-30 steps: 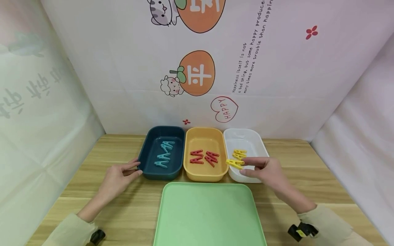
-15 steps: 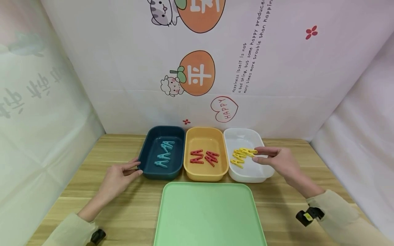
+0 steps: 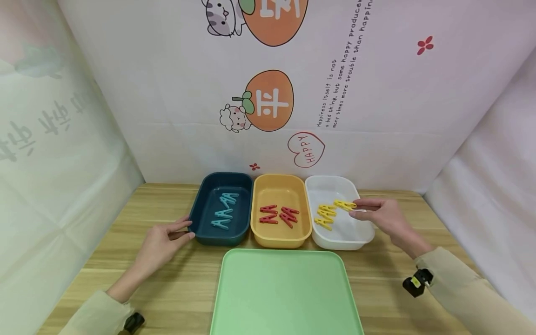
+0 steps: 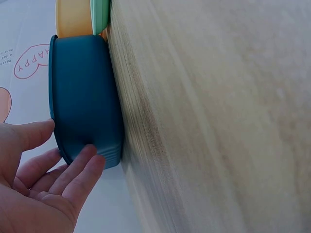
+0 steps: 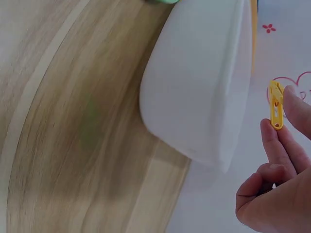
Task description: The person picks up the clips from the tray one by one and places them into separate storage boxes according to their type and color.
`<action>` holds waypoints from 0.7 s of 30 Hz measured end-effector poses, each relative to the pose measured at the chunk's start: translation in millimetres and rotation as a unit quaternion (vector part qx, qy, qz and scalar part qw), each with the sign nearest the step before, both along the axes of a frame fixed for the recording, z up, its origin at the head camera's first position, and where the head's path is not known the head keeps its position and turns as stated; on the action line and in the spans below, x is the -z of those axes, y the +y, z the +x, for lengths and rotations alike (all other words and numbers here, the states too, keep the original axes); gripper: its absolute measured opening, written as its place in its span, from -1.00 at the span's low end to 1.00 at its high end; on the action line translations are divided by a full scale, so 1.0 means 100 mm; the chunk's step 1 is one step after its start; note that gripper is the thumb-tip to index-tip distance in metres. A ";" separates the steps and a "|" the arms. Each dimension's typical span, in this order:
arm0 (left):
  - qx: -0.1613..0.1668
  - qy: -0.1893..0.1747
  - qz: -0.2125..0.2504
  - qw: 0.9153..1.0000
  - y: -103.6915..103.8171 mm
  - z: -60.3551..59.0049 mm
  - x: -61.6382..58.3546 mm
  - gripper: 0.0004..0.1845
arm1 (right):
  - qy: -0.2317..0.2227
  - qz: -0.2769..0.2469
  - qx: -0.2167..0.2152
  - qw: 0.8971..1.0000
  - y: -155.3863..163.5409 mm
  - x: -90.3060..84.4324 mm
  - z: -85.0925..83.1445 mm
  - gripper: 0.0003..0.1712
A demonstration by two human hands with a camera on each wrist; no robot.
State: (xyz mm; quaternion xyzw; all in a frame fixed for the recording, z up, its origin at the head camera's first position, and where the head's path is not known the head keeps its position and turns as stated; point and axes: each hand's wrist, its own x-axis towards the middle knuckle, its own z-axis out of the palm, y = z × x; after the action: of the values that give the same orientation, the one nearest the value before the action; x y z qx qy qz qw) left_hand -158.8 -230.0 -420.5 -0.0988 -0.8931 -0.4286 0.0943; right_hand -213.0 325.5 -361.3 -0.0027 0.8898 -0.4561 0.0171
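Note:
Three bins stand in a row: a dark blue bin (image 3: pixel 203 231) with teal clips (image 3: pixel 224 211), an orange bin (image 3: pixel 276 239) with red clips (image 3: pixel 278 215), and a white bin (image 3: pixel 356 237) with yellow clips (image 3: pixel 324 216). My right hand (image 3: pixel 383 216) pinches a yellow clip (image 3: pixel 345 204) between thumb and fingers over the white bin; the right wrist view shows that yellow clip (image 5: pixel 276 105) at the fingertips (image 5: pixel 272 141). My left hand (image 3: pixel 161 240) rests on the table with straight fingers touching the blue bin's (image 4: pixel 85 97) near left corner.
A light green tray (image 3: pixel 284 293) lies on the wooden table (image 3: pixel 167 288) in front of the bins. A printed backdrop (image 3: pixel 268 93) rises behind them, and white sheets close off both sides.
My right hand has carried the yellow clip from the white bin's near left corner up and right, over the bin's far right part. The left hand has stayed still.

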 end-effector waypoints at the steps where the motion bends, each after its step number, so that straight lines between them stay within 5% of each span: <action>1: -0.001 0.000 0.000 1.000 0.00 0.00 0.00 -0.59 | -0.002 0.003 0.000 1.000 0.01 0.02 -0.02 -0.25; 21: 0.006 0.003 0.005 1.000 0.02 0.01 0.00 -0.60 | -0.019 0.028 0.007 0.999 0.09 0.16 -0.20 -0.22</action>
State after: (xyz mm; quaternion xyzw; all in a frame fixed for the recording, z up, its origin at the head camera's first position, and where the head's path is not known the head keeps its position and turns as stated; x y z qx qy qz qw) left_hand -158.1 -228.0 -420.8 -0.1055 -0.8900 -0.4333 0.0948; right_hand -233.0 334.6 -377.6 0.0125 0.9018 -0.4309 0.0315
